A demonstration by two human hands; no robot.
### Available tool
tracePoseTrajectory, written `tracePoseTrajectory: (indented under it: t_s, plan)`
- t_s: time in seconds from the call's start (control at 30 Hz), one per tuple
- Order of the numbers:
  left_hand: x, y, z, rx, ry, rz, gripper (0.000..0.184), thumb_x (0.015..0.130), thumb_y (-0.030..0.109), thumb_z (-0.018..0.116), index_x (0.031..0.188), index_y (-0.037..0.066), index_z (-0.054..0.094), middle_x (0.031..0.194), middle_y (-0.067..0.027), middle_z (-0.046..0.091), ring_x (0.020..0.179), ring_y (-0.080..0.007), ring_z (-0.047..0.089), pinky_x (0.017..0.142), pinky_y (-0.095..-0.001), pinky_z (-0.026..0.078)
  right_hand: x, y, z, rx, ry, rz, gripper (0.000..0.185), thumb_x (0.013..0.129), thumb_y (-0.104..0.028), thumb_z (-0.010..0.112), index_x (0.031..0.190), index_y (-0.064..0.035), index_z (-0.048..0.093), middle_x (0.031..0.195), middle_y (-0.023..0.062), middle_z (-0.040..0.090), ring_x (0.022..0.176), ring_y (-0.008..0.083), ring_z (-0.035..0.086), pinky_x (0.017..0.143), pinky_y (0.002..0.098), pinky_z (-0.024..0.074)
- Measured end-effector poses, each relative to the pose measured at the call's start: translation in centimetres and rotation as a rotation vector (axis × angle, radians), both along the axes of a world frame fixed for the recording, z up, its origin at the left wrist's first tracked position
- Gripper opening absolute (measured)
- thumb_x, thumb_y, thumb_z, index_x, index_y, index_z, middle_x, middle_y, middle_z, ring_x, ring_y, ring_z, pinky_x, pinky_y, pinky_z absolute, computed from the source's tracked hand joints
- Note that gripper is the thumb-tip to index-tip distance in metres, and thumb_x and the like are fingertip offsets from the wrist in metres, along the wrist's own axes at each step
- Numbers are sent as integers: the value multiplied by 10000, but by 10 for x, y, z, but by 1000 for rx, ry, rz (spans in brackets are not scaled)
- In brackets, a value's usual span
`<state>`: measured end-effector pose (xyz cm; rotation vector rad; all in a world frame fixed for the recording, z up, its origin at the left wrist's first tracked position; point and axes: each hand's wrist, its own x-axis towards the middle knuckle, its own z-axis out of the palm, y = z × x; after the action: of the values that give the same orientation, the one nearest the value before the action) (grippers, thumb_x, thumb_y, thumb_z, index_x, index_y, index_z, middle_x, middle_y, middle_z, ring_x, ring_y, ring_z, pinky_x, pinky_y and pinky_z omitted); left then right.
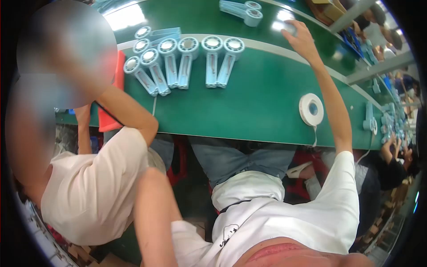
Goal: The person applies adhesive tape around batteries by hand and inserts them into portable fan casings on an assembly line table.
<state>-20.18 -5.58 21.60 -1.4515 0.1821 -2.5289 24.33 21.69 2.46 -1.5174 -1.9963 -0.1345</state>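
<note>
At the upper right, my right hand (300, 39) reaches over the green belt beyond the table's pale edge strip. Its fingers are closed round a small greyish object (290, 29), blurred and too unclear to name. My left forearm (155, 218) is bent at the lower middle, and its hand is out of view. Several light-blue handheld fan bodies (212, 62) lie in a fanned row on the green table (249, 102), their round heads towards the belt. A roll of white tape (311, 110) rests near the table's right front, its loose end hanging over the edge.
More blue fan parts (252, 17) lie on the belt. A co-worker in a pale shirt (98, 187) sits at the left, close to my left arm, beside a red tray (116, 102). Metal posts (378, 66), more parts and other workers' hands (391, 147) are at the right.
</note>
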Motion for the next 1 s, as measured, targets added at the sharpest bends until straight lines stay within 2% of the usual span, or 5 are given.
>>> tracePoseTrajectory:
  t_s: [0.13,0.2,0.33,0.67,1.0]
  plan:
    - [19,-50,-46,113,-207,31,478,1039,572,388,978,130,559,955,-59,565,936,-277,541,928,-516,481,-39,93,-20,-58,75,-179,700,900,-528,691,1386,-34,591,1387,263,593,1318,416,537,1115,461,428]
    - [21,-41,-132,-427,-98,184,465,1038,557,436,897,129,551,977,-37,569,960,-265,539,956,-475,458,-61,113,-38,-88,106,-283,843,894,-621,653,1458,-10,514,1425,316,552,1355,451,504,1133,482,413]
    - [76,24,-226,-1225,204,238,65,859,1,636,896,39,674,916,-106,669,885,-244,630,806,-363,494,-70,164,-54,-204,135,-409,1026,834,-747,626,1545,-50,380,1464,326,500,1339,505,505,1117,540,423]
    - [108,43,-266,-1218,421,543,113,770,65,742,843,109,667,878,-7,667,801,-209,638,839,-375,449,-54,181,-43,-418,33,-597,872,885,-723,546,1546,-168,419,1402,250,614,1305,442,584,1069,559,457]
    - [108,42,-269,-1212,430,558,110,764,98,752,826,117,663,851,-11,673,794,-214,646,830,-383,454,29,196,-62,-231,2,-375,747,936,-653,538,1501,-165,513,1450,195,595,1310,424,580,1090,496,450]
